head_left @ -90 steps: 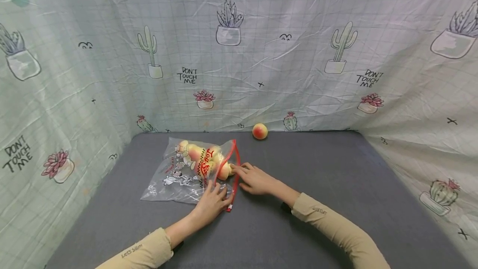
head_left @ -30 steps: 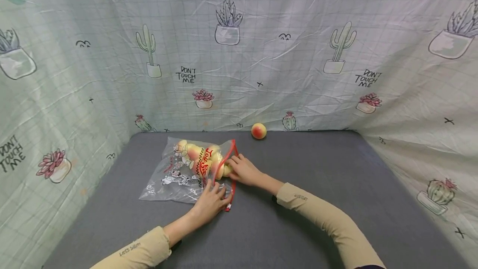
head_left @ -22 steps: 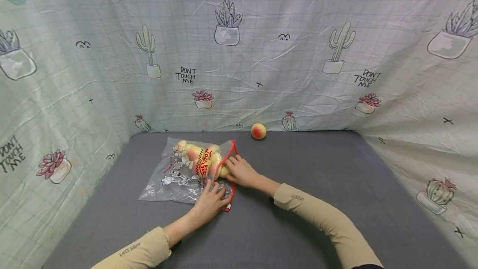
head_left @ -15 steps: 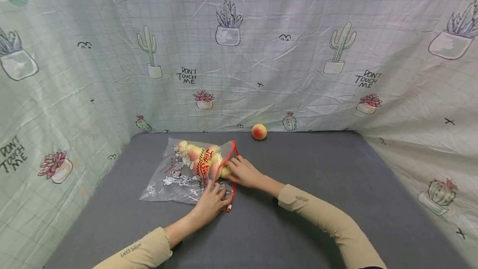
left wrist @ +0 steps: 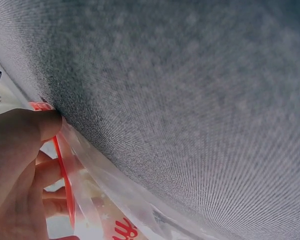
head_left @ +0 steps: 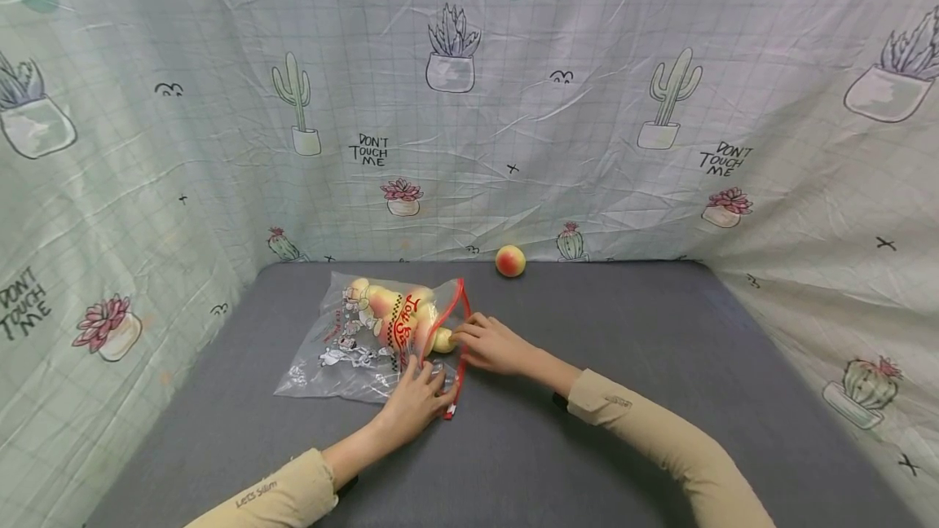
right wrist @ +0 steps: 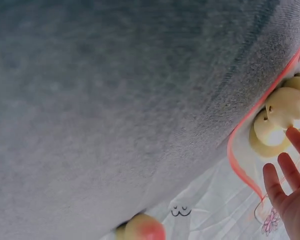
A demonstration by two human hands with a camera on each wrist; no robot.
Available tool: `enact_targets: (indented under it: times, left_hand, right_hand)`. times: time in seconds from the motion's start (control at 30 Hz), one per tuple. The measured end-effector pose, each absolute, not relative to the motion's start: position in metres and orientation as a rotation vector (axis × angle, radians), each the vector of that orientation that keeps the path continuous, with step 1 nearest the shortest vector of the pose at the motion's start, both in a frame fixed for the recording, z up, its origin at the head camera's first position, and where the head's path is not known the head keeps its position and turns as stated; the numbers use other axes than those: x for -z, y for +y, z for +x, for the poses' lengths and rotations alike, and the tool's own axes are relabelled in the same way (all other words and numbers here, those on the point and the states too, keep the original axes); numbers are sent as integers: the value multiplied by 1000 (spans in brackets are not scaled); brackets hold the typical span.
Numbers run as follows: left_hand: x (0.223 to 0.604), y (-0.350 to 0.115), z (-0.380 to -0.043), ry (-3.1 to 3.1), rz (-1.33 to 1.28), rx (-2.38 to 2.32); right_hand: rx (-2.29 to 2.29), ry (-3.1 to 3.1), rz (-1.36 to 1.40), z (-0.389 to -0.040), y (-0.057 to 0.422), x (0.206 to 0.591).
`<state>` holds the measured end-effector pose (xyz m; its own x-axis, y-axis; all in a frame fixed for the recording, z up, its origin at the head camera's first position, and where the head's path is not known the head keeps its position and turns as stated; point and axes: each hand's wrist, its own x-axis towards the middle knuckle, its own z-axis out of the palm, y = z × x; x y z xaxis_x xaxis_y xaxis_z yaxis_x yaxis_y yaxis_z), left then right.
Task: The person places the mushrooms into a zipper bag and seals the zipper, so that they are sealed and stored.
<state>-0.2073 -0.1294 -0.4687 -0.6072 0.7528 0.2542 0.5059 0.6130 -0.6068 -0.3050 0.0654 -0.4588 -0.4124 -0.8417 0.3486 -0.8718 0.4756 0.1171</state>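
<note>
A clear zip bag (head_left: 311, 373) with a red zip edge and cartoon print lies on its side, its mouth facing right. Several peaches (head_left: 381, 300), yellow with red blush, sit inside it. My left hand (head_left: 416, 402) holds the near corner of the mouth; in the left wrist view the thumb (left wrist: 47, 124) lies over the red edge, other fingers behind it. At the mouth, my right hand (head_left: 499, 346) is beside a yellow peach (head_left: 443, 341). Its fingers (right wrist: 290, 172) look straight and spread in the right wrist view; whether a fingertip touches a peach, I cannot tell.
One loose peach (head_left: 510, 261) rests at the back edge of the grey table (head_left: 623, 332), against the curtain. A pale curtain (head_left: 513, 121) printed with cacti hangs behind and along both sides.
My right hand pushed the peach at the mouth leftward into the bag, then drew back a little to the right. The left hand stays on the bag's corner.
</note>
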Motion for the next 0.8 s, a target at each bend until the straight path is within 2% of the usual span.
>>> enact_targets:
  times: [0.8]
  left_hand:
    - [468,-130,-208,-2373,-1017,-676]
  right_hand:
    - [133,-2430,1483,-301,74,468]
